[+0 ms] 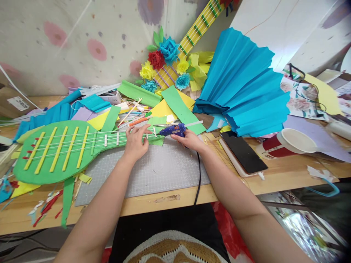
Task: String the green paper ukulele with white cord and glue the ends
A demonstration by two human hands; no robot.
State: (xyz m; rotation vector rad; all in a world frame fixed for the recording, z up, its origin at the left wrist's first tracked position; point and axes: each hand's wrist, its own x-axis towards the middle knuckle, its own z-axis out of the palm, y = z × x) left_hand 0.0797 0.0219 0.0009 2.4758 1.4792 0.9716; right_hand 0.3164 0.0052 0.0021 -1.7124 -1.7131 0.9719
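Note:
A green paper guitar [56,149] with yellow strips and white strings lies on the left, its neck reaching to the middle of the table. My left hand [137,140] bends over the neck near its end, fingers on the strings and thumb by the near edge, keeping hold of it. In my right hand [189,140] is a blue glue gun [174,130], gripped by its handle. The nozzle points left, close to the white crosspieces at the neck's end. A white glue stick [194,123] sticks out of the gun's back, and a black cord [198,179] hangs down.
Beneath the neck is a grey cutting mat [167,171]. Paper scraps and tools lie behind. A yellow guitar with paper flowers [167,54] leans on the wall, beside pleated blue paper [244,84]. Rightward are a phone [244,152] and a paper cup [287,143].

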